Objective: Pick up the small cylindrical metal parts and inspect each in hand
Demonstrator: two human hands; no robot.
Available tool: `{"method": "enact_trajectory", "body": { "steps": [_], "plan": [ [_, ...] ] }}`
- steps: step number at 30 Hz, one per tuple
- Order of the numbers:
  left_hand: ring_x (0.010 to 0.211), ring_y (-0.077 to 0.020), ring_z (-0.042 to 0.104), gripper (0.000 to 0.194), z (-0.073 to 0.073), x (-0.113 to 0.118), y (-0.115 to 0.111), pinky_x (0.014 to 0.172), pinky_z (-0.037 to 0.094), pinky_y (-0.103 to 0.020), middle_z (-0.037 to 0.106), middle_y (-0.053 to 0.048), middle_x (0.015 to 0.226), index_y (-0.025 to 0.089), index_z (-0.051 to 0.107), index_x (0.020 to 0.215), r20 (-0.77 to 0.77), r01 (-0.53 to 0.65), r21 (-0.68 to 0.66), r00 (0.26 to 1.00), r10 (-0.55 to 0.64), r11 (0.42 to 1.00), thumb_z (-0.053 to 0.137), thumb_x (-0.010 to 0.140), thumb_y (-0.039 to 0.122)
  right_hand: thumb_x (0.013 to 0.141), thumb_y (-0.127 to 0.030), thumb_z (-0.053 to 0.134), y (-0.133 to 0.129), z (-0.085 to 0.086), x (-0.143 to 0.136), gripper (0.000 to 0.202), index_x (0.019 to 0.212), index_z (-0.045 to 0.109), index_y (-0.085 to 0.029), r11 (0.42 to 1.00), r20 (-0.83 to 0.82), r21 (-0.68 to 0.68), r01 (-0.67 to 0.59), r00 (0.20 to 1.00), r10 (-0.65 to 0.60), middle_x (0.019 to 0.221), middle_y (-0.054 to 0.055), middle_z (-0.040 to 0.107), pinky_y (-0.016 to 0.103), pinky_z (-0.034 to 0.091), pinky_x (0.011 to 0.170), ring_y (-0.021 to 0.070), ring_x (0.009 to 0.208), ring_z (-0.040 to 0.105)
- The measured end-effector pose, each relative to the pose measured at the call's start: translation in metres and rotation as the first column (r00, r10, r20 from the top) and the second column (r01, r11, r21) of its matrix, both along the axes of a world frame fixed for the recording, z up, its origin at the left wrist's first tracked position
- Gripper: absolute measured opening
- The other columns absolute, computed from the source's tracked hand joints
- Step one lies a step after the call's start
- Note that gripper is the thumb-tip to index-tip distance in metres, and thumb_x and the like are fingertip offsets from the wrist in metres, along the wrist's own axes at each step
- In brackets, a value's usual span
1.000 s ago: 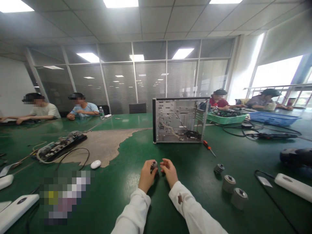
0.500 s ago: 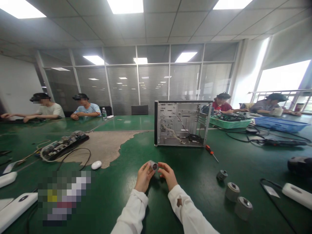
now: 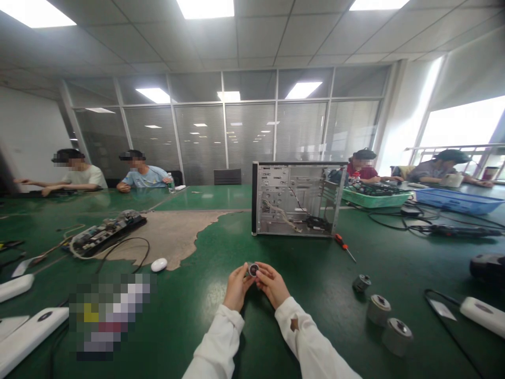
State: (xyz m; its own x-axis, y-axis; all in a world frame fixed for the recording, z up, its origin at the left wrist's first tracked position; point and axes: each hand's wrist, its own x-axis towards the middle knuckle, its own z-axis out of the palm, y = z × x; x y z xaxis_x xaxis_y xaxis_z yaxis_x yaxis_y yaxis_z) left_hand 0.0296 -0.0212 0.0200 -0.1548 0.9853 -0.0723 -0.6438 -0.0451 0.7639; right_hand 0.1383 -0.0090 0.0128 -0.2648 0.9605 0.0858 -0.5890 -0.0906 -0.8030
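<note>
Between my two hands, above the green tabletop, is a small grey metal motor housing, its round end turned toward me and a dark inside showing. My left hand grips its left side between thumb and fingers. From the right, my right hand is closed on it too, with the thumb at the rim of the round end. Whether the right fingers also pinch some small part cannot be made out. Off to the right stand a small motor and two larger motors, upright on the table.
Beyond my hands stands an opened computer case, with a red-and-black screwdriver beside it. A white mouse and a stripped circuit assembly lie left. Green and blue baskets sit back right. Several people sit around the table.
My right hand has closed in, its fingers now on the motor housing. The housing has turned so its round end faces me more directly.
</note>
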Motion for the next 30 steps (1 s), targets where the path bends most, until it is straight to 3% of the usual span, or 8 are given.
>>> {"method": "enact_trajectory", "body": {
  "steps": [9, 20, 30],
  "plan": [
    [0.061, -0.0129, 0.061, 0.023, -0.0007, 0.0005, -0.0005, 0.059, 0.050, -0.024, 0.064, -0.007, 0.071, 0.011, 0.058, 0.079, -0.082, -0.069, 0.008, 0.994, 0.069, 0.998, 0.064, 0.064, 0.027, 0.050, -0.029, 0.072, 0.0015, -0.0016, 0.0003, 0.034, 0.080, 0.062, -0.015, 0.999, -0.047, -0.047, -0.025, 0.999, 0.023, 0.069, 0.004, 0.064, 0.024, 0.042, 0.051, 0.0111, 0.054, 0.055],
    [0.073, -0.0147, 0.061, 0.025, 0.0062, 0.0041, -0.0071, 0.069, 0.049, -0.023, 0.064, -0.011, 0.087, 0.010, 0.058, 0.084, -0.105, 0.095, 0.056, 0.991, -0.088, 0.994, 0.066, 0.063, 0.022, 0.050, -0.030, 0.073, 0.0022, 0.0007, 0.0018, 0.031, 0.074, 0.060, -0.015, 0.985, -0.085, -0.173, 0.026, 0.996, -0.041, 0.061, 0.001, 0.061, 0.022, 0.042, 0.049, 0.0094, 0.051, 0.055],
    [0.069, -0.0182, 0.063, 0.031, 0.0069, 0.0001, -0.0060, 0.062, 0.052, -0.025, 0.064, -0.013, 0.080, 0.009, 0.053, 0.090, -0.001, 0.082, -0.030, 0.997, -0.082, 0.996, 0.062, 0.067, 0.028, 0.057, -0.035, 0.068, 0.0025, 0.0006, 0.0033, 0.027, 0.073, 0.059, -0.015, 0.976, -0.108, -0.220, 0.006, 0.994, -0.030, 0.068, 0.004, 0.063, 0.023, 0.042, 0.049, 0.0094, 0.051, 0.055]
  ]
}}
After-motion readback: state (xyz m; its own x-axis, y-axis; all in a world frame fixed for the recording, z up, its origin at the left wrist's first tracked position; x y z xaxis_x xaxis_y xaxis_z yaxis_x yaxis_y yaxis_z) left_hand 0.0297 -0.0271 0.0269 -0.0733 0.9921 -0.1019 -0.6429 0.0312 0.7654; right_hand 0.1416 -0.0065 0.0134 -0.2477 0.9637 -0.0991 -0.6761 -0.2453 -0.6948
